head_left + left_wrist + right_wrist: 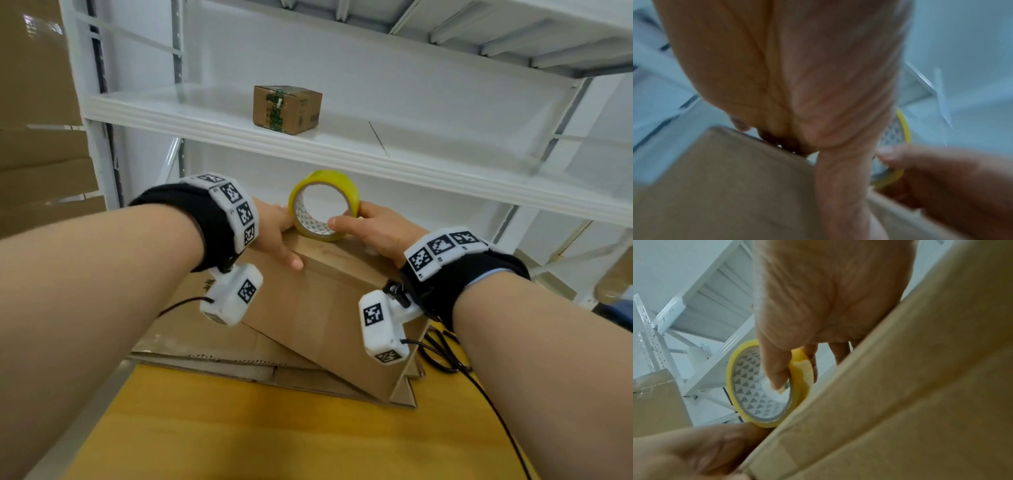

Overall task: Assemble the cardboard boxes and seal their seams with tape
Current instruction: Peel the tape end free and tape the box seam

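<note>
Risking a crooked or wrinkled strip if the roll drifts sideways off the seam, since only the thumb through the core and the fingers behind steer it; risking, too, a lifted tape end if the holding fingers slip, and a box that slides or collapses, tilted as it is on loose flattened sheets instead of sitting flat. Standing on edge at the far top edge of the cardboard box (318,301), with the tape roll (323,205) touching it: yellow, glossy, a white core printed with small grey triangles. Clamped on that roll, the right hand (380,229), thumb hooked inside the ring, fingers curled round the outside. Pressing on the box's top face just left of the roll, the left hand (277,233), thumb laid straight along the cardboard; whether its fingertips pinch the tape end, impossible to tell from the blurred wrist views. Plain brown, creased along its folds, propped at an angle over a stack of flat cardboard (212,346) on the yellow table (274,435). Well apart on the white shelf (342,147) behind, a small taped box (287,109).
</note>
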The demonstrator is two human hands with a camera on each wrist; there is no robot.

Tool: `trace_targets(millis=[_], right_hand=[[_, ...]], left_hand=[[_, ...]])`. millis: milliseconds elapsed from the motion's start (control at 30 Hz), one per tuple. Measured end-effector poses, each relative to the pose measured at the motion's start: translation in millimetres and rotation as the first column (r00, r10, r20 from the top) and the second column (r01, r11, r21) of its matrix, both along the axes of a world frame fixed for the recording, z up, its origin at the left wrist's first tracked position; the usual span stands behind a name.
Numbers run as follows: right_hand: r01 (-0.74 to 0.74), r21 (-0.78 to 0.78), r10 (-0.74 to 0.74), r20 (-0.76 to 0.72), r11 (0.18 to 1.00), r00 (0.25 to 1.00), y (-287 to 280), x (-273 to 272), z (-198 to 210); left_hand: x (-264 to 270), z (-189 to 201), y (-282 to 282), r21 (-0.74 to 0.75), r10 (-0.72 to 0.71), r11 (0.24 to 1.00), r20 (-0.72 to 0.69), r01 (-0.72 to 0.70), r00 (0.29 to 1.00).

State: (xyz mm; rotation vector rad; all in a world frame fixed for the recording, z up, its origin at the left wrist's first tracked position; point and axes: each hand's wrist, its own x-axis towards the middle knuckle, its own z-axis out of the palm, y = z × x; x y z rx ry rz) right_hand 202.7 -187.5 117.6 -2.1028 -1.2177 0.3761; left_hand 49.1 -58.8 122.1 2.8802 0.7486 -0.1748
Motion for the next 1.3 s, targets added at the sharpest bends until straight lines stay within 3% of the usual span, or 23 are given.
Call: trace_targets(millis=[67,167,367,500,600,933,1133,1300], right_hand=[[-0.016,0.026,0.016,-0.021,1.000,1.000,-2.4,2.4,-4.5],[-0.025,0.084,0.030,-0.062,0.996,0.998,-5.6,4.0,-9.2],[0.047,0.251,-0.017,-0.123,0.967,0.992,-18.0,5.5,-5.1],[0.184,0.353,-0.069,-0.314,0.917,0.947,-44.5,13.3,-4.5],[0.154,0.376,-0.029,-0.319,0.914,0.947,-53.7,13.1,-10.0],[0.112,0.401,0.033,-0.339,0.909,0.940,-53.5,3.6,-11.1],[0.109,0.394,0.035,-0.341,0.913,0.940,-55.4,2.2,-8.6],[0.011,0.291,0.107,-0.387,0.957,0.916,-60.8,5.0,0.5]], left_hand=[[1.8,-6.4,-5.3,-0.106,-0.057,0.992,0.060,0.063,0.997],[11.5,-25.6,4.2,-0.080,-0.089,0.991,0.167,0.104,0.982],[6.8,-30.4,8.1,0.003,-0.015,1.000,0.113,0.014,0.993],[3.2,-27.1,-2.5,0.019,0.018,1.000,0.082,-0.020,0.996],[4.0,-28.1,-8.9,0.098,0.025,0.995,0.085,-0.034,0.996],[0.8,-29.2,-20.6,0.132,-0.033,0.991,0.119,0.018,0.992],[1.6,-26.5,-26.9,0.172,-0.009,0.985,0.061,-0.002,0.998],[1.5,-23.4,-25.0,0.117,-0.025,0.993,0.037,0.021,0.999]])
